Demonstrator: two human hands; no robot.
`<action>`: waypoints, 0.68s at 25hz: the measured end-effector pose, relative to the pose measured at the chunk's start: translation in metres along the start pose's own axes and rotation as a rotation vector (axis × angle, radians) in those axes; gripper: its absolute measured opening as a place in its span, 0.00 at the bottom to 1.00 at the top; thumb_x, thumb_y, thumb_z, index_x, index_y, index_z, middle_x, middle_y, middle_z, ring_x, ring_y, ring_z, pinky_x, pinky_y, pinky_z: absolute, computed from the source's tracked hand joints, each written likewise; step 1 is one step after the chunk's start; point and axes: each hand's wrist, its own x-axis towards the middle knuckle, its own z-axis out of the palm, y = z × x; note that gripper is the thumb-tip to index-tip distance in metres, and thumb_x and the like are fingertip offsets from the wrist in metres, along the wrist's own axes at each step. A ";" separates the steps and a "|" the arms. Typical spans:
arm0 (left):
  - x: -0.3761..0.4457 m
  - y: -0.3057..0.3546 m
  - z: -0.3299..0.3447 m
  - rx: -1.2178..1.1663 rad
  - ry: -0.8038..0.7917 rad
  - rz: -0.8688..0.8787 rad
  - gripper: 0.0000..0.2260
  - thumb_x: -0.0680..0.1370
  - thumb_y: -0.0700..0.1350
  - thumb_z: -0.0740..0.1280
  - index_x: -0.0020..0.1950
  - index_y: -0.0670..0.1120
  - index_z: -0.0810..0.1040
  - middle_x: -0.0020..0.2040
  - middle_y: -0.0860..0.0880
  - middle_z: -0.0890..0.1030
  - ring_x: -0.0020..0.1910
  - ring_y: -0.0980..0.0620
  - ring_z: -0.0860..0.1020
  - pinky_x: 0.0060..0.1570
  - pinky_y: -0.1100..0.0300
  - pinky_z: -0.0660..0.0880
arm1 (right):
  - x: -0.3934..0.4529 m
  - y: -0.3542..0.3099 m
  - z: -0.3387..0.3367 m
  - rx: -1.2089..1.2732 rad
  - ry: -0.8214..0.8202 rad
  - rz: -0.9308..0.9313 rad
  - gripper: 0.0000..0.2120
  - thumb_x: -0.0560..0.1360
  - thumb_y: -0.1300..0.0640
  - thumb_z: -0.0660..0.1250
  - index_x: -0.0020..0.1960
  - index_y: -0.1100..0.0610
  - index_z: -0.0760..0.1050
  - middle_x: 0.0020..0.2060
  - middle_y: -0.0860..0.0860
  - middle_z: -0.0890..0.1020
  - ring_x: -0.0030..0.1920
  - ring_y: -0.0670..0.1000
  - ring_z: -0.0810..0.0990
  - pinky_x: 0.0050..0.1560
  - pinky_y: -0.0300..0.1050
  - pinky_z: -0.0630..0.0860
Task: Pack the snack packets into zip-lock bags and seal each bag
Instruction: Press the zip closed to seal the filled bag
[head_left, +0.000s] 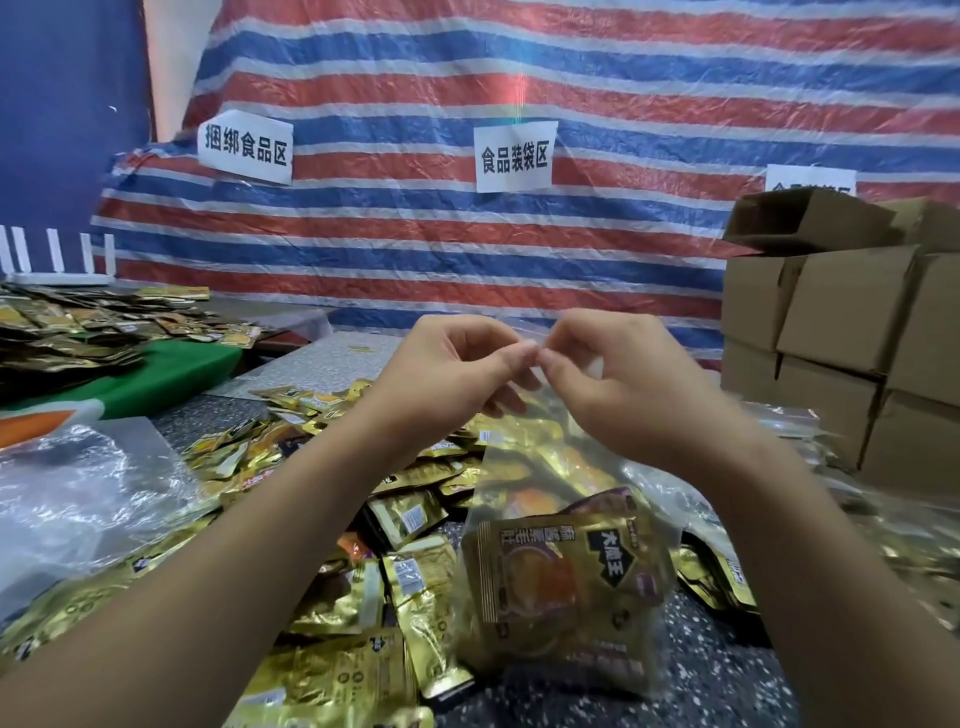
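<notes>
A clear zip-lock bag (524, 467) hangs in front of me, holding gold snack packets (566, 577) in its lower part. My left hand (457, 364) and my right hand (613, 379) meet at the bag's top edge, thumbs and forefingers pinching the strip close together. The bag's bottom rests on the speckled table (717, 670). Loose gold snack packets (353, 587) lie heaped on the table under my left forearm.
Cardboard boxes (841, 332) are stacked at the right. Filled clear bags (883, 525) lie in front of them. Crumpled clear plastic (88, 483) sits at the left, and more gold packets (78, 327) cover a green surface at the far left. A striped tarp (467, 78) with paper signs hangs behind.
</notes>
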 end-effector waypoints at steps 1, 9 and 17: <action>0.002 -0.001 0.000 0.025 -0.018 0.000 0.06 0.79 0.42 0.68 0.46 0.42 0.83 0.38 0.48 0.85 0.34 0.50 0.83 0.35 0.61 0.78 | 0.000 0.003 0.000 0.036 -0.013 0.019 0.08 0.80 0.52 0.64 0.45 0.52 0.78 0.38 0.46 0.80 0.41 0.47 0.77 0.45 0.54 0.76; 0.002 0.000 -0.005 0.176 -0.047 0.026 0.07 0.79 0.43 0.68 0.45 0.44 0.84 0.38 0.49 0.85 0.35 0.51 0.84 0.36 0.61 0.80 | 0.001 0.007 0.002 0.103 -0.058 0.051 0.06 0.79 0.52 0.67 0.43 0.51 0.79 0.35 0.45 0.79 0.37 0.45 0.76 0.37 0.44 0.73; -0.006 0.021 -0.004 0.124 -0.005 0.100 0.06 0.79 0.41 0.67 0.44 0.43 0.83 0.37 0.47 0.85 0.34 0.53 0.83 0.33 0.65 0.75 | -0.006 -0.011 -0.015 0.100 0.036 0.051 0.06 0.77 0.53 0.69 0.41 0.49 0.78 0.31 0.44 0.77 0.31 0.38 0.74 0.29 0.30 0.66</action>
